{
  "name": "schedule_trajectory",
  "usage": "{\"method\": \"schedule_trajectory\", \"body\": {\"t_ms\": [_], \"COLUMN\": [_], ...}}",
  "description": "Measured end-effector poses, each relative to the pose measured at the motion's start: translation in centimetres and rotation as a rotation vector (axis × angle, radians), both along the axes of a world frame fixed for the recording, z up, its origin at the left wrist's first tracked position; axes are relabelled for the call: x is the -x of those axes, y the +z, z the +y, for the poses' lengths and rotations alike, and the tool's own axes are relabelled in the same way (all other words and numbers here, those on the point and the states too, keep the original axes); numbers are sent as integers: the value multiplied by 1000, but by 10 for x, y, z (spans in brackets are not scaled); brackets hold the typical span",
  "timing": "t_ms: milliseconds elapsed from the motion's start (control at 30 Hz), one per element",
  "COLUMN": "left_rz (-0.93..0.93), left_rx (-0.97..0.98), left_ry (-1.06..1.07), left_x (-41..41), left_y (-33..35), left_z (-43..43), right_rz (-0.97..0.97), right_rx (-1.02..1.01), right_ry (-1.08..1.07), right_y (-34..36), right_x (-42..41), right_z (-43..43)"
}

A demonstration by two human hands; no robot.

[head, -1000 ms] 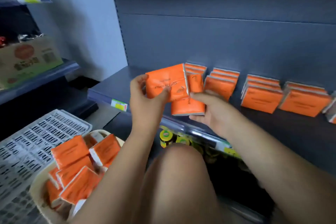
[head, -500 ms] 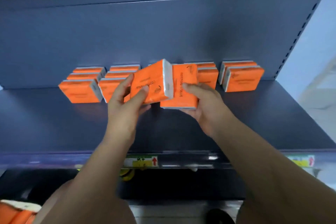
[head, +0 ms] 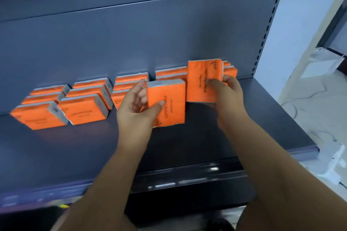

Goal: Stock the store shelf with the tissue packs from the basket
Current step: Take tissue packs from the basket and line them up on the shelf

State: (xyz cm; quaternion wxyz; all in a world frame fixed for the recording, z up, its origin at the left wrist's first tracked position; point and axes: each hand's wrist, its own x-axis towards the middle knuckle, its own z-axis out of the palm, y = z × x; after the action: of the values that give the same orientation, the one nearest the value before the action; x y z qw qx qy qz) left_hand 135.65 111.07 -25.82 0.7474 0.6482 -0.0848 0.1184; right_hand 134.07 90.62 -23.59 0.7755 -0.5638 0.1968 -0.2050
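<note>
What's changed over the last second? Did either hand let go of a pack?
No release. The packs held together earlier have parted: the left hand brought its lower tissue pack down by the shelf, in front of the stocked rows; the right hand moved its upright tissue pack rightward. Those rows stayed put.

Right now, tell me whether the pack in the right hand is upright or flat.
Upright: the right hand holds the tissue pack on end, lettering running vertically.
</note>
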Motion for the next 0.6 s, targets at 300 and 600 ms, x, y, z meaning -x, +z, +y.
{"method": "schedule_trajectory", "body": {"t_ms": [300, 600], "left_rz": [-94, -541], "left_rx": [-335, -1059], "left_ry": [-193, -78], "left_x": [-15, -56], "left_y": [8, 6], "left_z": [-45, -50], "right_rz": [-88, -102], "right_rx": [227, 457], "right_ry": [-36, -125], "right_y": [7, 12], "right_x": [3, 2], "right_z": [-42, -54]}}
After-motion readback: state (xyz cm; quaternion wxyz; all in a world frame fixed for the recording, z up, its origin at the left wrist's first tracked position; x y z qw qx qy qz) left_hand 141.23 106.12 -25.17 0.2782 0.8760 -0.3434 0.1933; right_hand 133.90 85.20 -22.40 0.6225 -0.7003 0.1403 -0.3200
